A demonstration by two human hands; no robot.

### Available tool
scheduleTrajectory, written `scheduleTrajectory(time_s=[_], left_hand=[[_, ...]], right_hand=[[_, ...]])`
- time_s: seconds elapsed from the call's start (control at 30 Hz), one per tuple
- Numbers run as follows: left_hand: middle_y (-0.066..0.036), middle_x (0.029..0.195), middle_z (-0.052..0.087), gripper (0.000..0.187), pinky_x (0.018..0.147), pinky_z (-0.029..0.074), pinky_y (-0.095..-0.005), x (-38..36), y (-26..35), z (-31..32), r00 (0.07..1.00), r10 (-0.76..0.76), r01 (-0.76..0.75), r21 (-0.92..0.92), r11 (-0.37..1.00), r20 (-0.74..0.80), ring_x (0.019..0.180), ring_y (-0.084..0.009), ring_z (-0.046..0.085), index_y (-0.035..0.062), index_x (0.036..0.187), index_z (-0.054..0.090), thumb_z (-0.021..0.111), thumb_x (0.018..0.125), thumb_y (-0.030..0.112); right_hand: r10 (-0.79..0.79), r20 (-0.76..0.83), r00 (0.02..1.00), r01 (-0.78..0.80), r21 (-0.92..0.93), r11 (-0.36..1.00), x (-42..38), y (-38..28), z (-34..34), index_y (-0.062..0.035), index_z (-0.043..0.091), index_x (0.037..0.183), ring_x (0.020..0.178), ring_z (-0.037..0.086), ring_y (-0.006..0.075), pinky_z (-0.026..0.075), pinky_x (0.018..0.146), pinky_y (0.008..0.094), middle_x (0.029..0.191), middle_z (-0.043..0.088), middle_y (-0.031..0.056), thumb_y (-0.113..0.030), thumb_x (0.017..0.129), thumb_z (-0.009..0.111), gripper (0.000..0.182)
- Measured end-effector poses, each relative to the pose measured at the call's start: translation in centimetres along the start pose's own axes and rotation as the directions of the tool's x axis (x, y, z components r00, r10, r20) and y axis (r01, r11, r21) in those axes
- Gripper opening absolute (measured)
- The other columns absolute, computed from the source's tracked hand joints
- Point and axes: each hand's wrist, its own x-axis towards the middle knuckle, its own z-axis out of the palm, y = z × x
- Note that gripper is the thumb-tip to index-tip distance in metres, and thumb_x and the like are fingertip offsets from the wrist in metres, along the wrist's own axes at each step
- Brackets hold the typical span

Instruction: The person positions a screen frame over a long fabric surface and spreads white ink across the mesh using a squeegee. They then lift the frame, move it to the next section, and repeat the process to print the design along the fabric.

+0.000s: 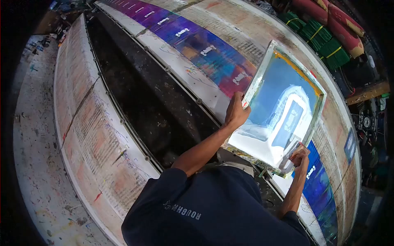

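A screen-printing frame (264,67) with blue mesh is tilted over the long table. White ink (259,144) covers the lower part of the mesh and runs in an arch around a small pale motif. At the frame's left edge, my left hand (238,110) is closed around the rim. My right hand (300,155), near the frame's lower right corner, has its fingers closed on a squeegee (289,159) touching the inked area. Beneath the frame lies a multicoloured strip of cloth (193,48), purple to blue, carrying a row of white printed motifs.
Another long, stained table (90,151) stands to the left, across a dark gap (139,90). Bundled green material (316,39) and red rolls (328,20) lie at the upper right. The paint-spotted floor (37,135) shows at far left.
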Motion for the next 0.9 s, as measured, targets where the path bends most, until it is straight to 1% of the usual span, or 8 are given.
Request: scheduleTrajectory(time_s=[0.07, 0.1, 0.23, 0.33, 0.47, 0.57, 0.67, 0.9], left_hand=[[-0.023, 0.117, 0.058, 0.054, 0.094, 0.048, -0.0501, -0.5, 0.5, -0.4, 1.0, 0.014, -0.013, 0.029, 0.999, -0.022, 0.111, -0.0426, 0.06, 0.0023, 0.124, 0.044, 0.076, 0.081, 0.007], [-0.023, 0.117, 0.058, 0.054, 0.094, 0.048, -0.0501, 2.9, -3.2, -10.2, 1.0, 0.012, -0.018, 0.244, 0.97, 0.023, 0.111, -0.0426, 0.06, 0.0023, 0.124, 0.044, 0.076, 0.081, 0.007], [-0.023, 0.116, 0.063, 0.058, 0.094, 0.05, -0.0475, 9.0, -8.3, -11.7, 1.0, -0.003, -0.001, 0.211, 0.977, 0.018, 0.109, -0.0405, 0.064, 0.0015, 0.131, 0.045, 0.076, 0.083, 0.012], [-0.022, 0.116, 0.063, 0.057, 0.093, 0.05, -0.0478, 13.1, -10.6, -14.7, 1.0, -0.029, 0.026, 0.257, 0.966, 0.008, 0.11, -0.0405, 0.064, 0.0032, 0.13, 0.046, 0.076, 0.083, 0.013], [-0.026, 0.115, 0.068, 0.052, 0.089, 0.052, -0.0537, 22.1, -15.5, -21.7, 0.999, 0.017, -0.032, 0.396, 0.918, 0.043, 0.106, -0.0474, 0.065, 0.0074, 0.131, 0.051, 0.072, 0.085, 0.02], [-0.026, 0.118, 0.069, 0.052, 0.089, 0.053, -0.0531, 28.2, -16.9, -26.0, 0.99, -0.075, 0.01, 0.481, 0.877, 0.116, 0.107, -0.0462, 0.067, 0.0064, 0.131, 0.055, 0.074, 0.085, 0.021], [-0.026, 0.116, 0.069, 0.049, 0.089, 0.053, -0.0527, 34.1, -20.5, -30.0, 0.979, 0.098, -0.172, 0.473, 0.864, 0.177, 0.105, -0.0455, 0.067, 0.0052, 0.128, 0.057, 0.075, 0.085, 0.021], [-0.027, 0.102, 0.069, 0.043, 0.082, 0.053, -0.0544, 43.7, -25.9, -35.5, 0.952, 0.168, -0.252, 0.346, 0.904, 0.254, 0.098, -0.0472, 0.068, 0.0028, 0.124, 0.057, 0.072, 0.088, 0.021]], right_hand=[[0.078, -0.045, 0.996, -0.078, 0.01, 0.997, -0.3, 0.7, -0.5, 0.0034, 0.065, 0.128, 0.066, 0.064, 0.023, 0.054, 0.063, 0.0345, 0.074, 0.062, 0.0084, -0.009, 0.073, 0.056, 0.057], [0.211, 0.029, 0.977, -0.213, 0.17, 0.962, -2.4, 10.2, 12.3, 0.0034, 0.065, 0.128, 0.066, 0.064, 0.023, 0.054, 0.063, 0.0345, 0.074, 0.062, 0.0084, -0.009, 0.073, 0.056, 0.057], [0.14, -0.072, 0.988, -0.129, 0.133, 0.983, -0.8, 6.6, 19.9, 0.0024, 0.066, 0.129, 0.053, 0.057, 0.0166, 0.046, 0.051, 0.0304, 0.064, 0.056, 0.0009, -0.011, 0.073, 0.058, 0.058], [0.186, -0.016, 0.982, -0.182, 0.156, 0.971, -2.7, 1.6, 28.7, -0.0003, 0.071, 0.105, 0.056, 0.059, 0.0173, 0.047, 0.052, 0.0303, 0.068, 0.058, 0.0039, -0.002, 0.073, 0.053, 0.037], [0.286, -0.033, 0.958, -0.272, 0.227, 0.935, 0.1, 6.4, 37.8, 0.0014, 0.069, 0.121, 0.059, 0.062, 0.0214, 0.051, 0.056, 0.0328, 0.072, 0.063, 0.0088, -0.001, 0.073, 0.053, 0.05], [0.287, -0.155, 0.945, -0.239, 0.271, 0.933, -0.7, 5.9, 46.1, 0.001, 0.069, 0.093, 0.066, 0.067, 0.0225, 0.052, 0.057, 0.0341, 0.082, 0.07, 0.0106, -0.001, 0.073, 0.057, 0.023], [0.199, -0.036, 0.979, -0.17, 0.389, 0.906, -0.8, 7.4, 52.6, 0.0029, 0.07, 0.101, 0.067, 0.068, 0.0224, 0.053, 0.059, 0.0344, 0.088, 0.071, 0.0094, 0.0, 0.07, 0.06, 0.033], [0.226, -0.262, 0.938, -0.129, 0.341, 0.931, -2.2, 5.4, 66.8, -0.0002, 0.07, 0.111, 0.076, 0.067, 0.0168, 0.052, 0.065, 0.0295, 0.092, 0.07, 0.0038, -0.006, 0.076, 0.063, 0.036]])
